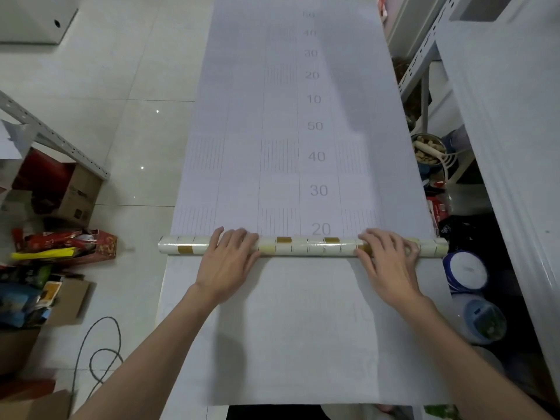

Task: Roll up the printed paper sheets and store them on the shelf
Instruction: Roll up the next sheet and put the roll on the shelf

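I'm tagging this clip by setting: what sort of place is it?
Probably a storeroom or small workshop: pale tiled floor, grey perforated-metal shelving, open brown cardboard boxes of clutter beside the long white printed paper sheet.

A long printed paper sheet (291,116) runs from the top of the frame down the middle over a tiled floor (136,86), numbered 20 to 50. Across the lower centre lies a roll (303,246), cream with brown patches. The left hand (228,262) and right hand (389,262) rest palms-down on it. Cardboard boxes (72,195) sit at the left edge, a metal shelf (424,62) upper right
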`<state>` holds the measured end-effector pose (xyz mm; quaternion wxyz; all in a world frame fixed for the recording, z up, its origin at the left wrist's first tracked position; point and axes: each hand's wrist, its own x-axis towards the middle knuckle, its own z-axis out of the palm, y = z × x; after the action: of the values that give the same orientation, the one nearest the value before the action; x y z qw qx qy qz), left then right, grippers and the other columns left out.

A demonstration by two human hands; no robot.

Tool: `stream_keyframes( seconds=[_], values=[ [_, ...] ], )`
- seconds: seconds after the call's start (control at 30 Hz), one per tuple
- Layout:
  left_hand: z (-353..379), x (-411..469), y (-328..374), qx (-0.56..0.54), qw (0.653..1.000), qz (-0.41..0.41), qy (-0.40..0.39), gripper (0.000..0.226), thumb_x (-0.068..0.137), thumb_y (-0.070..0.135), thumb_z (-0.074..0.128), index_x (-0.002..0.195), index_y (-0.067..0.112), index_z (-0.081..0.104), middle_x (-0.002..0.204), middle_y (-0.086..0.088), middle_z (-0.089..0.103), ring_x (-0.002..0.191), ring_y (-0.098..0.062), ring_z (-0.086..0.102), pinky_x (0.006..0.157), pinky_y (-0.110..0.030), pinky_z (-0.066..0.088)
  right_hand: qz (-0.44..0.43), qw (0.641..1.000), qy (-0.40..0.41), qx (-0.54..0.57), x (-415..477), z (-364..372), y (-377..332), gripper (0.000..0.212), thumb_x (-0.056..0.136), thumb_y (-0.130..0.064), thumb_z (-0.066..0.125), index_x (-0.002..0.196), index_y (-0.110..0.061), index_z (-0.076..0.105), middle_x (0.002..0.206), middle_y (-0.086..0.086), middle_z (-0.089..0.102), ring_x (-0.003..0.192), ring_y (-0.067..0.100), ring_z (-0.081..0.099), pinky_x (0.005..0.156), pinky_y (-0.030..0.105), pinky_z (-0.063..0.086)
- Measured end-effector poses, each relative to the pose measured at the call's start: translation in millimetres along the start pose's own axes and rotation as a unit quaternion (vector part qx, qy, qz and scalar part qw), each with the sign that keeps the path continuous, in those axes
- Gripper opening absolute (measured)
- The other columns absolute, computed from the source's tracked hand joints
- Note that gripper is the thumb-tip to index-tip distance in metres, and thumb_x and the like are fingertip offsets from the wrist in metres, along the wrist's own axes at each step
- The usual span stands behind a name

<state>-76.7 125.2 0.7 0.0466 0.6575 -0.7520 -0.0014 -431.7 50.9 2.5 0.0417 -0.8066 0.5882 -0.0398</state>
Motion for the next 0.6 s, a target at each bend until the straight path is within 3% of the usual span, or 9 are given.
stream_keyframes(
  seconds=[0.07,0.17,0.27,0.33,0.43,0.53,0.6],
  values=[
    [1,6,0,0.010,1.000,-0.011,-0.011,0.047,0.099,0.055,0.039,0.129,0.021,0.053,0.124,-0.008,0.050,0.110,-0.031,0.050,0.106,-0.045,0.031,0.005,1.000,-0.012,-0.007,6,2,2,0.051,0.095,-0.063,0.040,0.132,-0.032,0.054,0.138,0.002,0.046,0.127,0.025,0.041,0.103,0.050,0.022],
    [-2,16,2,0.021,0.999,-0.023,-0.020,0.051,0.099,0.055,0.032,0.128,0.018,0.053,0.111,-0.005,0.054,0.097,-0.030,0.054,0.096,-0.042,0.035,-0.010,1.000,-0.011,-0.018,13,-2,3,0.059,0.092,-0.068,0.038,0.133,-0.030,0.054,0.125,0.002,0.051,0.117,0.025,0.042,0.100,0.052,0.026],
    [-5,17,0,0.009,1.000,-0.018,-0.016,0.044,0.100,0.052,0.029,0.120,0.020,0.053,0.101,0.000,0.062,0.091,-0.027,0.059,0.100,-0.041,0.031,0.018,0.999,0.012,0.045,15,-12,0,0.042,0.094,-0.055,0.055,0.123,-0.025,0.059,0.116,0.001,0.060,0.116,0.019,0.038,0.101,0.052,0.029],
    [-3,15,-2,-0.001,1.000,-0.006,-0.015,0.041,0.101,0.053,0.030,0.116,0.023,0.054,0.112,-0.001,0.061,0.102,-0.026,0.059,0.107,-0.043,0.027,0.014,0.999,0.017,0.044,14,-11,1,0.036,0.097,-0.055,0.048,0.117,-0.027,0.060,0.115,-0.003,0.061,0.118,0.018,0.042,0.102,0.051,0.029],
    [-1,15,0,0.009,1.000,-0.008,-0.010,0.048,0.095,0.061,0.041,0.117,0.021,0.057,0.129,-0.009,0.051,0.115,-0.031,0.050,0.107,-0.047,0.027,-0.004,1.000,-0.012,0.023,12,-2,8,0.048,0.093,-0.065,0.039,0.125,-0.034,0.056,0.131,-0.004,0.050,0.124,0.023,0.044,0.104,0.048,0.024],
    [-2,18,2,0.021,1.000,-0.007,0.005,0.048,0.097,0.056,0.038,0.117,0.018,0.059,0.112,-0.004,0.055,0.098,-0.029,0.054,0.096,-0.042,0.033,-0.017,1.000,-0.010,0.008,13,-3,11,0.054,0.091,-0.066,0.039,0.130,-0.033,0.056,0.126,-0.002,0.049,0.118,0.024,0.044,0.101,0.049,0.025],
    [-4,19,2,0.023,1.000,-0.009,0.015,0.043,0.100,0.050,0.034,0.117,0.019,0.059,0.104,-0.001,0.059,0.091,-0.027,0.056,0.095,-0.041,0.035,-0.014,1.000,0.004,0.021,18,-12,8,0.046,0.095,-0.061,0.043,0.126,-0.030,0.058,0.120,-0.007,0.055,0.117,0.020,0.042,0.101,0.050,0.027]
  ],
)
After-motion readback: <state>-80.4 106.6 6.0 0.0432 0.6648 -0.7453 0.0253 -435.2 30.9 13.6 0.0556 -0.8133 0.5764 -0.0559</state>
